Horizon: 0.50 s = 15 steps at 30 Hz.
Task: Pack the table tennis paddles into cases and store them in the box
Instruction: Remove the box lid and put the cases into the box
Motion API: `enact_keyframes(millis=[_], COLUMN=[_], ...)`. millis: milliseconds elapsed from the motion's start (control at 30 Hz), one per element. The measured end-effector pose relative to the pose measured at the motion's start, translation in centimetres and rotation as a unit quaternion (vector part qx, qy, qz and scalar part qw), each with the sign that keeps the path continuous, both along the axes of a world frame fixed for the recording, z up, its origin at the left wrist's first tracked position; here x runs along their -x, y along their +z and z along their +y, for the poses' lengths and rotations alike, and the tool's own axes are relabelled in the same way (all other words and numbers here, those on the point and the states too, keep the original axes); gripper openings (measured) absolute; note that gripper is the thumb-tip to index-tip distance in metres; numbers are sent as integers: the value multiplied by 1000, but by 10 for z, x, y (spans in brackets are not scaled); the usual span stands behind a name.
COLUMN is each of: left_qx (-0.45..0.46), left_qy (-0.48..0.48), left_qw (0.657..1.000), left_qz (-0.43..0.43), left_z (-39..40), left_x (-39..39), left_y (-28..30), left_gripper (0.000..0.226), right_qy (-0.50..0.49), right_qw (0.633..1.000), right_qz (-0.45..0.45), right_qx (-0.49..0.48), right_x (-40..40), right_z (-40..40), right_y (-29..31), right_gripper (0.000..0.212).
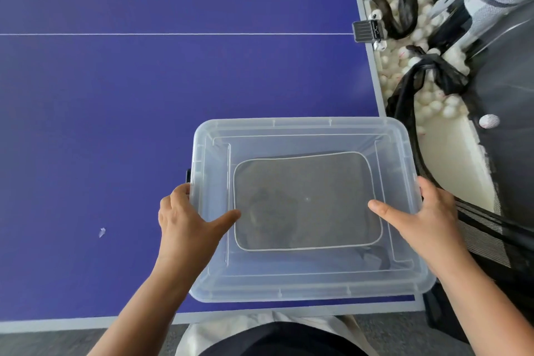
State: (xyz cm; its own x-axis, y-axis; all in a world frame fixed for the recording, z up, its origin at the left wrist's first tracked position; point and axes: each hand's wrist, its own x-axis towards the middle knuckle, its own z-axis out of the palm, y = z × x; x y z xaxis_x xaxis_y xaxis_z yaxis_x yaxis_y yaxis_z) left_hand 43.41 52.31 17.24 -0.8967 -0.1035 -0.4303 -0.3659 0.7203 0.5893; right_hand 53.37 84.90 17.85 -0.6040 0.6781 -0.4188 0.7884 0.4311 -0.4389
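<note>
**Operator:** State the position of the container relative to the hands.

**Inspector:** The translucent rectangular plastic storage box (312,136) sits on the near right corner of the blue table tennis table (144,95), directly in front of the person. Its clear lid appears to be on top. Its long axis runs left to right. The hands bracket it across that axis, one at each short end.

**Operator:** Hand states?

**Inspector:** The left hand (190,220) is spread, thumb laid on the lid, fingers wrapped over the left rim beside a dark side latch (188,176). The right hand (424,217) mirrors it on the right rim. Both hold the box; neither is nearer.

**Operator:** Location of the packed item?

**Inspector:** A grey rectangular fabric paddle case with pale piping (306,199) lies flat inside, seen through the lid, centred between the thumbs. Whether a paddle is in it cannot be determined.

**Operator:** Likely next requirement?

**Inspector:** Probably even downward pressure at both ends to seat the lid, or a level lift.
</note>
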Motion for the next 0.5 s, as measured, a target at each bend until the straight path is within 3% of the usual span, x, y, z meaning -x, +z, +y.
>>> enact_keyframes(millis=[500], left_qx=[3], left_qy=[-19], left_qw=[1000], left_qz=[-3], left_z=[-4], left_x=[1], left_y=[-4], left_gripper=[93], right_qy=[0], right_qw=[1000], right_qz=[-21], right_qx=[-18], right_x=[9], right_z=[-9], right_y=[-3], right_gripper=[106])
